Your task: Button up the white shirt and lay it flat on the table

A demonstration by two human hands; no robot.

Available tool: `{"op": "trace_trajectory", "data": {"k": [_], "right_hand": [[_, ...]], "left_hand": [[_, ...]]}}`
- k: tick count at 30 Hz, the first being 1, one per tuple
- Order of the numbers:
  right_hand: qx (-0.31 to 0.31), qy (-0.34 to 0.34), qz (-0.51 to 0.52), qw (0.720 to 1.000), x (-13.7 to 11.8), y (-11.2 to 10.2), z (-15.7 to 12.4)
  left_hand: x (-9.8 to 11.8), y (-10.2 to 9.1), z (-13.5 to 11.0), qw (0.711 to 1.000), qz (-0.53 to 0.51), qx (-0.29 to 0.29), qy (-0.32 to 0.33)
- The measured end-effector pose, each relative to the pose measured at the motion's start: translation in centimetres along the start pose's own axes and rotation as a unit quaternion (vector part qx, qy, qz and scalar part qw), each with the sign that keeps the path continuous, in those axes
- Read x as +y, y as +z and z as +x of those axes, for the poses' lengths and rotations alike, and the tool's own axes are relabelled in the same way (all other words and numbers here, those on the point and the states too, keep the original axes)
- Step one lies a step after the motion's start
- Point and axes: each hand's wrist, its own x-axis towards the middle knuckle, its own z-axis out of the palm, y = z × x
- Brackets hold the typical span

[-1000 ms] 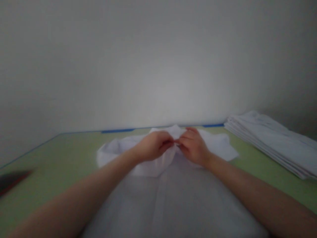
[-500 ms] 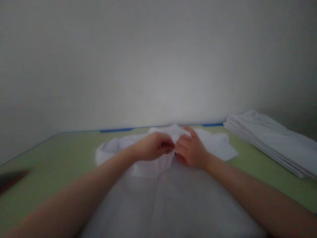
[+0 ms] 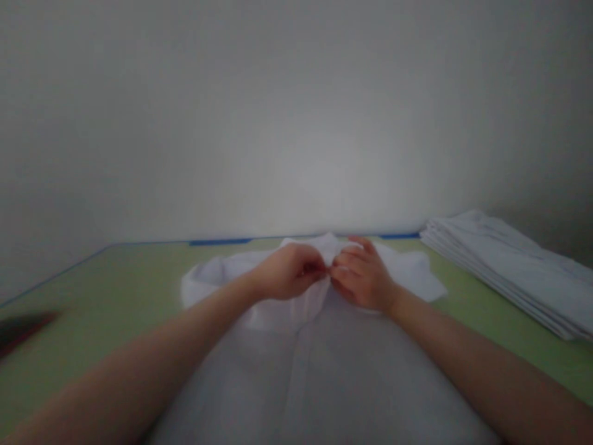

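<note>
A white garment (image 3: 352, 371), which looks like a shirt with a front placket, is spread in front of me, its far part bunched up on the green table. My left hand (image 3: 299, 272) pinches the cloth near the middle of its upper part. Fingertip to fingertip with it, my right hand (image 3: 364, 275) also pinches the cloth, its index finger raised a little. Whatever small detail sits between the fingertips is hidden and blurred. Loose white cloth (image 3: 417, 275) spreads out behind and to the right of my right hand.
A stack of folded white cloth (image 3: 514, 266) lies at the right on the green table (image 3: 115, 309). Blue strips (image 3: 220, 242) run along the far edge, against a plain wall (image 3: 296, 123). A dark, blurred object with a reddish edge (image 3: 23, 330) is at the left.
Both hands stay at the same spot on the garment. My right hand has shifted very slightly, with its fingers closer to the left fingertips. The rest looks the same.
</note>
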Motion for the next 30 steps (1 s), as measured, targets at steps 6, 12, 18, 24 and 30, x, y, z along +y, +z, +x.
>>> {"op": "trace_trajectory", "data": {"k": [6,12,18,24,30], "right_hand": [[-0.054,-0.059,0.0,0.997,-0.1,-0.2,0.5],[-0.062,-0.072,0.009,0.995,-0.5,-0.2,0.6],[-0.045,-0.102,-0.014,0.994,-0.6,-0.4,0.6],[-0.042,-0.167,-0.027,0.985,-0.5,-0.3,0.4],[-0.064,-0.073,0.015,0.995,-0.5,-0.4,0.5]], "left_hand": [[-0.3,0.8,0.2,0.997,-0.054,-0.025,-0.046],[-0.6,1.3,0.2,0.987,-0.135,-0.052,-0.074],[-1.1,2.0,0.4,0.927,-0.328,-0.085,-0.161],[-0.9,2.7,0.6,0.854,-0.449,-0.103,-0.241],[-0.8,2.8,0.5,0.864,-0.426,-0.081,-0.254]]}}
